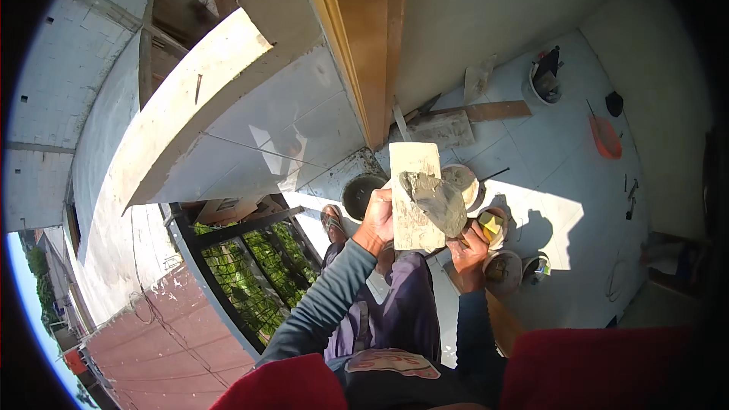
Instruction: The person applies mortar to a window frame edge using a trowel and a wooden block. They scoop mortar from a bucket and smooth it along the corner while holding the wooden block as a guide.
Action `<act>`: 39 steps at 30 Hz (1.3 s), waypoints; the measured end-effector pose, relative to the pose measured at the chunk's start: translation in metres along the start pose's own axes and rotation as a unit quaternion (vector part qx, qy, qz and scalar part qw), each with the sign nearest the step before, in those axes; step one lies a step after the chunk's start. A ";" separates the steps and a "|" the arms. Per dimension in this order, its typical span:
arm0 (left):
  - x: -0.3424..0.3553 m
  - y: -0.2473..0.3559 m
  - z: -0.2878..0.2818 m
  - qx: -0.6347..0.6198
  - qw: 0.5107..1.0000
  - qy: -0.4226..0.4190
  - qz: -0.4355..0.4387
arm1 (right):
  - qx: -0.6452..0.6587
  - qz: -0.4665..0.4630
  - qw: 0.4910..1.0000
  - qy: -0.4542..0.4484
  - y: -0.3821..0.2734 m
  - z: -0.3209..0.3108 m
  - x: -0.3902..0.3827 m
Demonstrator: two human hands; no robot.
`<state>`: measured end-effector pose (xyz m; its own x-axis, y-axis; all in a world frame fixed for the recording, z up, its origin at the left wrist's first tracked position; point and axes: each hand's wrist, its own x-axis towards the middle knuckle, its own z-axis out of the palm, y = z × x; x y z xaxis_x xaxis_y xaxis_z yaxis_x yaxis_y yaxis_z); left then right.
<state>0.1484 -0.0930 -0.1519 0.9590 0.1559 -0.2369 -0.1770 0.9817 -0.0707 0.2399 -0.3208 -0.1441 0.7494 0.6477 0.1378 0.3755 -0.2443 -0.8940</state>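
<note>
My left hand (pixel 377 220) grips the left edge of a pale rectangular board (pixel 416 239), holding it up in front of my body. Wet grey mortar (pixel 434 199) lies in a thick lump over the board's right side and sticks out past its edge. My right hand (pixel 468 252) is closed at the lower right of this lump, around what looks like a trowel's handle. Mortar covers most of the trowel's blade, so its shape is hard to make out. Smears of mortar mark the board's lower face.
By my feet stands a dark bucket (pixel 357 201). Several containers cluster beyond my right hand, including a white pail (pixel 503 273). Farther off are a wooden plank (pixel 497 111), a white bucket (pixel 545 95) and a red dustpan (pixel 605 138). A barred opening (pixel 254 266) lies left, a wooden door frame (pixel 368 53) ahead.
</note>
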 end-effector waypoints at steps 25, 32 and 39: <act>-0.339 0.163 0.096 0.027 0.844 -0.160 0.511 | -0.186 -0.375 0.833 -0.361 -0.309 0.111 0.203; -0.279 0.166 0.051 -0.003 0.830 -0.090 0.551 | -0.274 -0.419 0.764 -0.407 -0.366 0.165 0.266; -0.211 0.184 0.034 -0.048 0.788 -0.002 0.614 | -0.156 -0.367 0.831 -0.388 -0.379 0.123 0.252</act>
<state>-0.0788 0.0582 -0.0819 0.0529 0.9822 -0.1800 -0.9876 0.0781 0.1360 0.2192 0.0239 0.1769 -0.2760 0.9454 0.1733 0.7901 0.3258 -0.5192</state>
